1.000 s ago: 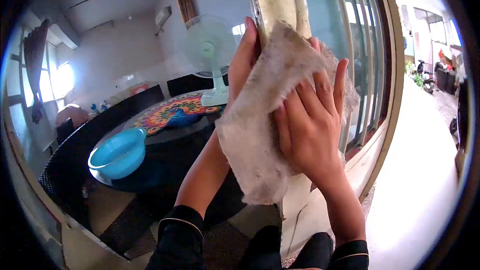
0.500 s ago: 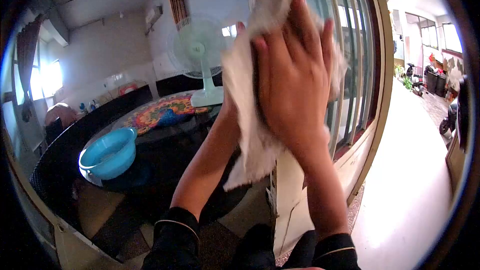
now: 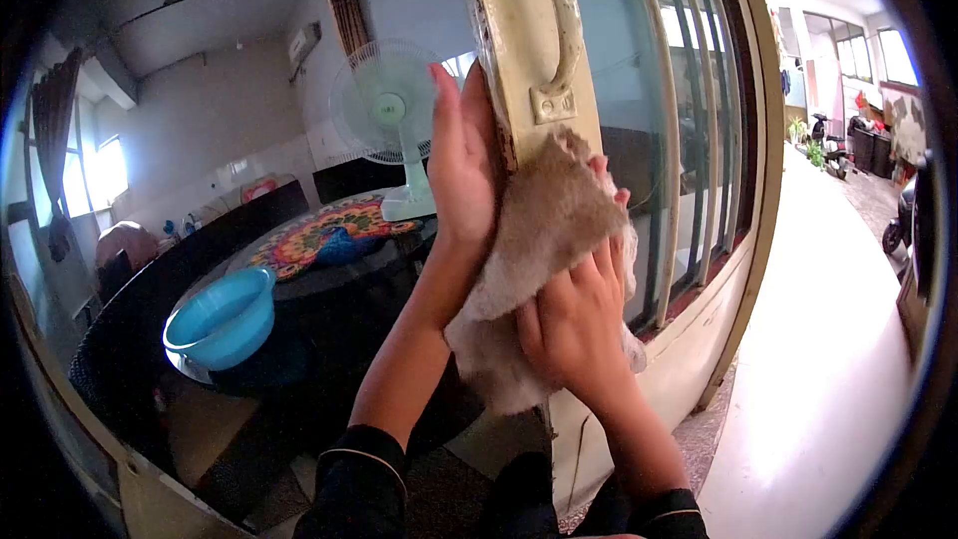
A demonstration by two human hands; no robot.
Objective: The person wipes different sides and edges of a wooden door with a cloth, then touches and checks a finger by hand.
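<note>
Cloth (image 3: 549, 225) is bunched against the door (image 3: 521, 80) in our right hand (image 3: 579, 327), fingers half-bent into it; up and left of that, our left hand (image 3: 465, 175) stands open along the door's edge.

I have a gap between the handle (image 3: 570, 28) and the door stile (image 3: 521, 70) where fingers could pass; the handle's lower mount (image 3: 555, 107) blocks a straight slide upward. Right, upright bars (image 3: 668, 140) obstruct me; left, open air reaches the far fan (image 3: 391, 108).
</note>
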